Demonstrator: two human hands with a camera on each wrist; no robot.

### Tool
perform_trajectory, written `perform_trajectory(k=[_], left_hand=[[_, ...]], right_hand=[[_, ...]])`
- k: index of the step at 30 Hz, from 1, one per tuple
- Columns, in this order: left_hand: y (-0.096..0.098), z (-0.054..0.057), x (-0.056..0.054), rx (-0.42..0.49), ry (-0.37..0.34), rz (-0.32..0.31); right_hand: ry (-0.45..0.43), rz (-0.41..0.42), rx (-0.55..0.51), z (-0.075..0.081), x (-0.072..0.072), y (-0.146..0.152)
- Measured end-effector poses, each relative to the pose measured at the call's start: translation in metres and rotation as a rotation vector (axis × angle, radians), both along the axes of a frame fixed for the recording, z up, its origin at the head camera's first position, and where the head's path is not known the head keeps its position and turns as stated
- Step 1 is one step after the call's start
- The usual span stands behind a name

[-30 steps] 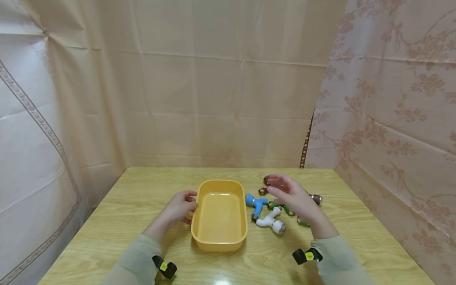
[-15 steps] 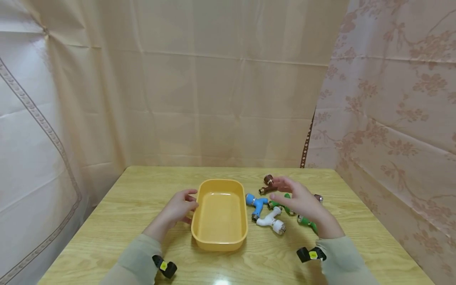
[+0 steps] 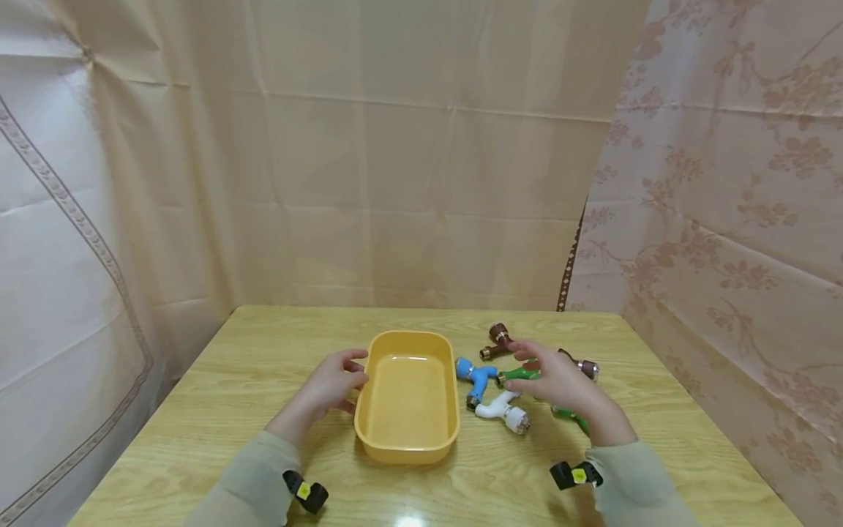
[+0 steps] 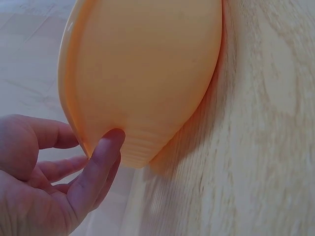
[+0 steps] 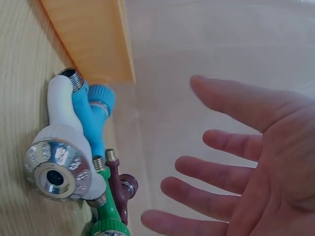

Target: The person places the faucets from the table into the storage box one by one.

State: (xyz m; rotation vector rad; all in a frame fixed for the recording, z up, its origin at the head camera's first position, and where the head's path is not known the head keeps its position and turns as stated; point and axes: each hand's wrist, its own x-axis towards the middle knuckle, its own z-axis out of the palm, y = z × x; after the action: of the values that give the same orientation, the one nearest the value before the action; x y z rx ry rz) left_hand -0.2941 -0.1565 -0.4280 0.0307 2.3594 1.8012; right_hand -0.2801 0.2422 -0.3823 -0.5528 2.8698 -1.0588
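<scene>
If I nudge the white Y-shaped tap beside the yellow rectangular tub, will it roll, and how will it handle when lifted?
The white Y-shaped tap probably won't roll far, since its arms jut out around the round silver-faced knob. It looks moulded and rigid, so it should stay stiff. It may slip a little, as its surface looks smooth.

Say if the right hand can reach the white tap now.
Probably yes: the right hand is empty and close by, and nothing lies on the white tap; the blue tap beside it might crowd the grip.
</scene>
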Motion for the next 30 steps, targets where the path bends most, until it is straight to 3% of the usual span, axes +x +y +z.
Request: perform_trajectory(k=[30], left_hand=[[-0.002,0.002,0.001,-0.003,-0.010,-0.008]], right_hand=[[-0.088,0.026,0.160,-0.017,0.000,-0.011]])
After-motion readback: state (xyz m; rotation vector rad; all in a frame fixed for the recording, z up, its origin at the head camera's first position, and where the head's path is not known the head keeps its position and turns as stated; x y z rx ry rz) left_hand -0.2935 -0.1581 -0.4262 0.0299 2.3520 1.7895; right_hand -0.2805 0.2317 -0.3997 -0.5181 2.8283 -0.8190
